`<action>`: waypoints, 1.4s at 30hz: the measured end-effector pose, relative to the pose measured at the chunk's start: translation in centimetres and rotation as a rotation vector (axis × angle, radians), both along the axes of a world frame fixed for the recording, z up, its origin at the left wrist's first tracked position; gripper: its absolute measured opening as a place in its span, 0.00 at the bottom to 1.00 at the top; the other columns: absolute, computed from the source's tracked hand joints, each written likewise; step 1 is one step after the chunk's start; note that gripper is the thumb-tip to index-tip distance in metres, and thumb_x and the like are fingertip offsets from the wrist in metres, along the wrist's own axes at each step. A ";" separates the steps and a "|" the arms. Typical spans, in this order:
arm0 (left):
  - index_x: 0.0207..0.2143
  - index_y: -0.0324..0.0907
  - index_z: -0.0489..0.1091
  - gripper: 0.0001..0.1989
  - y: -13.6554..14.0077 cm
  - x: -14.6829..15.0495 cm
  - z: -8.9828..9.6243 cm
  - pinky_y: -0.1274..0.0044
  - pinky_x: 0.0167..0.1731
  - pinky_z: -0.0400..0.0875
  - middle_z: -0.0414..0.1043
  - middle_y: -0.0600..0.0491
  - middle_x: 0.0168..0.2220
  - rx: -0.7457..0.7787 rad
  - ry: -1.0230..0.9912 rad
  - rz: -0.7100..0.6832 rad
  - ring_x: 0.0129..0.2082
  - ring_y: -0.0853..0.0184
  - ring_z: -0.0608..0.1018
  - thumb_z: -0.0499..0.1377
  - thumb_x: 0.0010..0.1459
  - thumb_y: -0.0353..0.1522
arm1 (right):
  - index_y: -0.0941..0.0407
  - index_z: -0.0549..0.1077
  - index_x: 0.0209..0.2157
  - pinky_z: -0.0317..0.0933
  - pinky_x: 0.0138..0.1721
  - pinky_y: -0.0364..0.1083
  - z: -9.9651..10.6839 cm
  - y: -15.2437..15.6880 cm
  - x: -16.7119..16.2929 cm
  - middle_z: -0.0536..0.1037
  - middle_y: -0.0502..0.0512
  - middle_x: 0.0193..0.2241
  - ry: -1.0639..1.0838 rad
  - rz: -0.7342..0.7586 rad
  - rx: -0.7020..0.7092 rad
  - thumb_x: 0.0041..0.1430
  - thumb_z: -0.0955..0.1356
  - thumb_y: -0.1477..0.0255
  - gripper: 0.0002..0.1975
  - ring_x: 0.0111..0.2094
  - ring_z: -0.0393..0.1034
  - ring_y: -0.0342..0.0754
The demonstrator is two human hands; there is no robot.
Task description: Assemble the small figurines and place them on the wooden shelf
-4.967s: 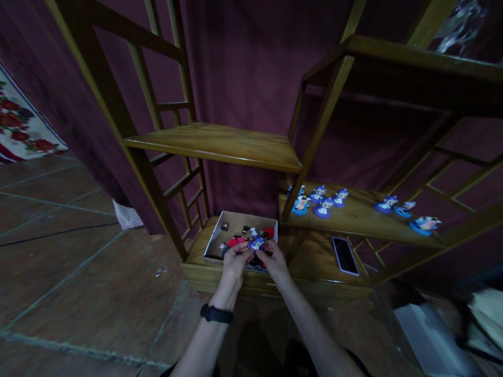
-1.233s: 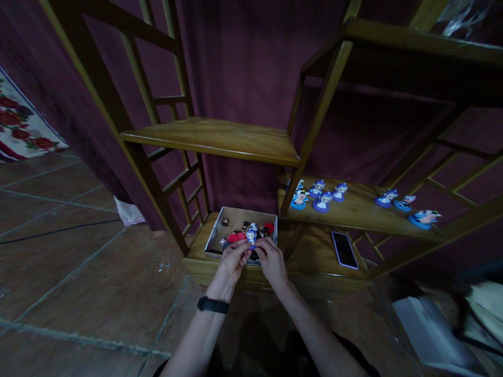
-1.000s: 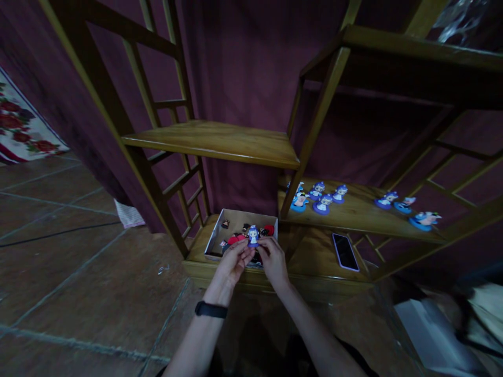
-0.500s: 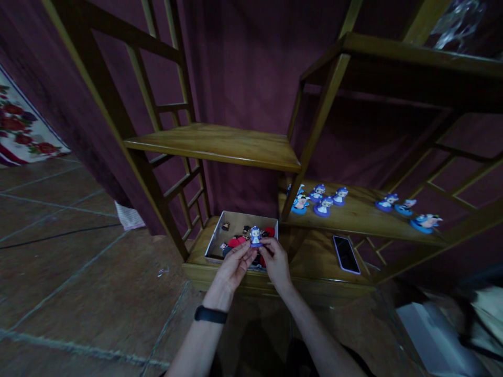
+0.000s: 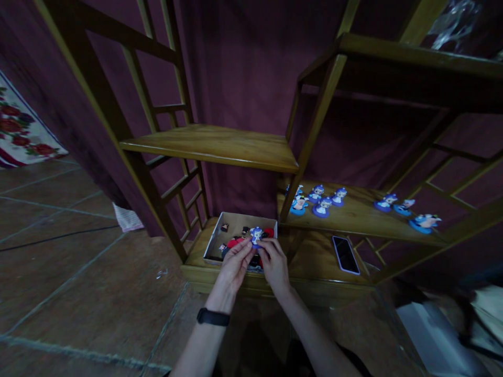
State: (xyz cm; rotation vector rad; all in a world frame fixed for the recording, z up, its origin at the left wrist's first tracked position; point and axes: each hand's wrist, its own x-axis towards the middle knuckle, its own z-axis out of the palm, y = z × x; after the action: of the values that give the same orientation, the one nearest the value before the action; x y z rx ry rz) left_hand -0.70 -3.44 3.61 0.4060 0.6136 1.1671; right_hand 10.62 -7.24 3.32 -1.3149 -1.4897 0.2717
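Between my two hands is a small purple-haired figurine (image 5: 257,235) in white on a round purple base. My left hand (image 5: 237,262) pinches its base from the left, and my right hand (image 5: 274,260) grips it from the right. Just beneath them, a shallow cardboard box (image 5: 212,242) holds red and black pieces, partly hidden by my hands. On the shelf to the right stand similar purple figurines (image 5: 322,207) and a pink-and-blue figurine (image 5: 299,204).
A phone (image 5: 346,255) lies on the lower shelf board at the right. Another figurine (image 5: 425,223) stands near the right shelf's edge. An upright post (image 5: 314,131) and a bare upper shelf (image 5: 212,145) frame the box. A cable (image 5: 58,238) crosses the floor.
The figurine has turned and tilted slightly between my fingers. Both hands stay over the box, and the view has shifted a little.
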 end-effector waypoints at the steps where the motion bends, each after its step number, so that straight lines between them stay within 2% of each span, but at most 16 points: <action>1: 0.33 0.34 0.74 0.10 0.0 0.1 0.0 0.80 0.38 0.72 0.76 0.47 0.33 -0.003 -0.006 0.005 0.33 0.70 0.77 0.60 0.46 0.19 | 0.50 0.72 0.41 0.62 0.43 0.44 0.0 0.0 0.0 0.70 0.53 0.39 -0.008 -0.001 0.001 0.56 0.61 0.77 0.14 0.40 0.68 0.45; 10: 0.30 0.34 0.74 0.09 0.0 0.3 -0.5 0.80 0.36 0.72 0.76 0.48 0.29 -0.067 -0.067 0.032 0.31 0.70 0.77 0.60 0.46 0.18 | 0.48 0.72 0.42 0.63 0.42 0.43 0.3 0.0 -0.1 0.72 0.52 0.37 -0.079 -0.011 -0.005 0.58 0.60 0.76 0.14 0.38 0.69 0.44; 18: 0.30 0.34 0.73 0.08 -0.1 0.4 0.3 0.82 0.29 0.71 0.75 0.49 0.28 -0.067 -0.020 0.032 0.26 0.72 0.76 0.60 0.45 0.19 | 0.49 0.70 0.44 0.63 0.45 0.44 0.0 -0.2 -0.3 0.71 0.53 0.41 -0.153 0.013 0.009 0.57 0.60 0.77 0.16 0.40 0.68 0.45; 23: 0.31 0.34 0.72 0.09 -0.1 0.3 0.5 0.81 0.30 0.71 0.75 0.48 0.28 -0.054 -0.005 0.037 0.26 0.71 0.76 0.61 0.44 0.19 | 0.50 0.68 0.45 0.61 0.47 0.45 0.2 -0.4 -0.6 0.70 0.54 0.43 -0.079 0.021 0.005 0.56 0.59 0.79 0.17 0.44 0.67 0.46; 28: 0.31 0.34 0.72 0.10 -0.1 0.4 0.5 0.82 0.29 0.71 0.75 0.49 0.28 -0.076 -0.012 0.082 0.25 0.72 0.76 0.60 0.43 0.18 | 0.52 0.69 0.42 0.62 0.46 0.46 0.1 -0.1 -0.9 0.69 0.55 0.43 0.014 -0.015 0.006 0.55 0.59 0.79 0.15 0.44 0.66 0.47; 35: 0.29 0.34 0.72 0.10 0.0 0.5 0.1 0.82 0.28 0.71 0.75 0.50 0.26 -0.105 -0.017 0.083 0.24 0.73 0.75 0.61 0.41 0.18 | 0.52 0.70 0.41 0.62 0.45 0.46 0.0 -0.1 -0.8 0.70 0.55 0.40 -0.008 -0.006 0.018 0.56 0.60 0.79 0.14 0.43 0.67 0.46; 42: 0.26 0.34 0.72 0.06 0.0 0.4 -0.8 0.81 0.29 0.71 0.75 0.49 0.26 -0.046 -0.014 0.055 0.26 0.72 0.75 0.63 0.42 0.21 | 0.52 0.71 0.41 0.62 0.46 0.46 0.1 -0.3 -0.5 0.71 0.54 0.40 -0.037 0.014 0.006 0.55 0.61 0.79 0.14 0.42 0.67 0.47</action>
State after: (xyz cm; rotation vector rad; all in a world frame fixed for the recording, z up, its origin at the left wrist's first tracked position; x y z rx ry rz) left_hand -0.26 -3.42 2.84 0.3434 0.6412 1.2049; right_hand 10.07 -7.54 3.39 -1.3112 -1.5306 0.2525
